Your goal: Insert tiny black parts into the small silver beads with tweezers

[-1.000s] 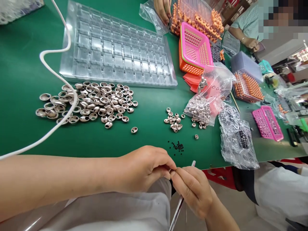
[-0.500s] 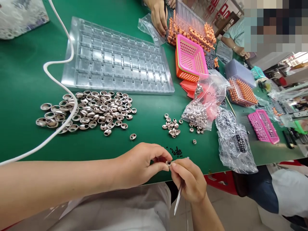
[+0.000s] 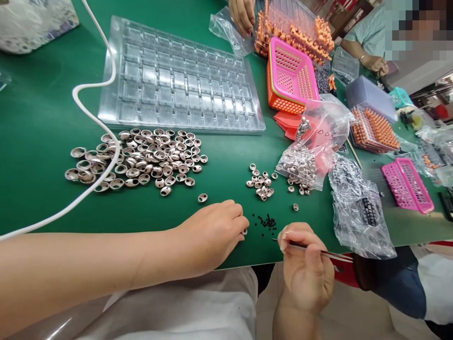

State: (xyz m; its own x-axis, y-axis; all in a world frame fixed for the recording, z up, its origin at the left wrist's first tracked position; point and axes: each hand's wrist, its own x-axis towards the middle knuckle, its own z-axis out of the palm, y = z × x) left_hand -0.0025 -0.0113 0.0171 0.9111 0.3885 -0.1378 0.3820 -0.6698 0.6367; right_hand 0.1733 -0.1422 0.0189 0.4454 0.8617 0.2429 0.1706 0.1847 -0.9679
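Note:
My left hand (image 3: 212, 238) is closed around a small silver metal ring (image 3: 244, 231), which peeks out at the fingertips by the table's front edge. My right hand (image 3: 307, 267) is turned palm up and grips metal tweezers (image 3: 332, 255) between thumb and fingers. Their thin tip points left, just below a scatter of tiny black pieces (image 3: 269, 222). Beyond these lies a small cluster of little metal rings (image 3: 262, 184). A large pile of bigger metal rings (image 3: 152, 156) spreads over the green table, with one loose ring (image 3: 202, 198) close to my left hand.
A clear compartment tray (image 3: 184, 89) lies behind the pile. A white cable (image 3: 94, 118) crosses the left side. Stacked baskets (image 3: 292, 71), a bag of metal parts (image 3: 300, 165), crumpled plastic (image 3: 357, 208) and a pink basket (image 3: 406, 184) stand right. Other people's hands (image 3: 244, 16) work at the back.
My hands have parted. The right has moved right and turned palm up, its tweezers swung from pointing down to lying nearly level. My left fingers have curled over the small ring.

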